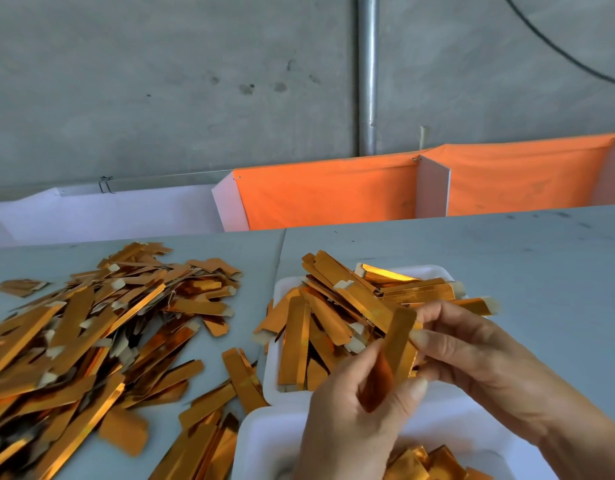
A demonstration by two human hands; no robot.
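Both hands hold one gold foil card strip [399, 341] above the white trays. My left hand [351, 417] pinches its lower end between thumb and fingers. My right hand [472, 358] grips its upper part, thumb on the front face. The strip stands nearly upright, tilted slightly, and looks folded along its length. Behind it a white foam tray [282, 285] holds several gold strips [337, 306] lying crosswise. A second white tray [264, 441] at the bottom holds a few small folded gold pieces [424, 462], partly hidden by my left hand.
A large loose heap of flat gold strips [81, 341] covers the left of the pale grey table [541, 271]. More strips [209, 445] lie near the front edge. Orange cloth dividers [334, 195] with white panels stand behind the table, before a grey concrete wall and metal pipe [367, 74].
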